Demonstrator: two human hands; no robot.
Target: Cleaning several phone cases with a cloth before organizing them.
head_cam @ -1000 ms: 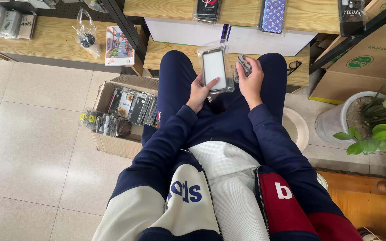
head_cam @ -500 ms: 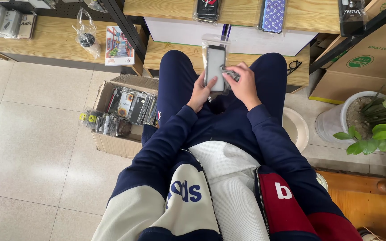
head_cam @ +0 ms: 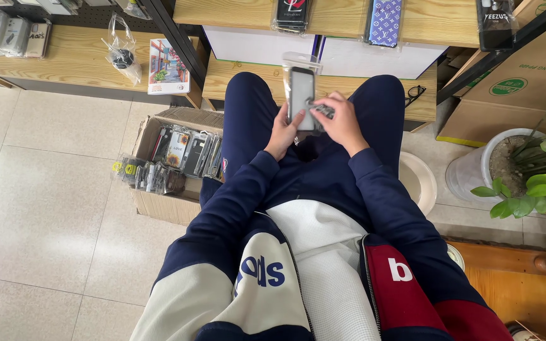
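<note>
2 hands work a phone case in a clear sleeve, held over the lap.

The left hand grips the phone case by its lower left edge; the right hand pinches the sleeve's right side. It looks light, stiff and slippery in plastic: best held by its edges.
</note>
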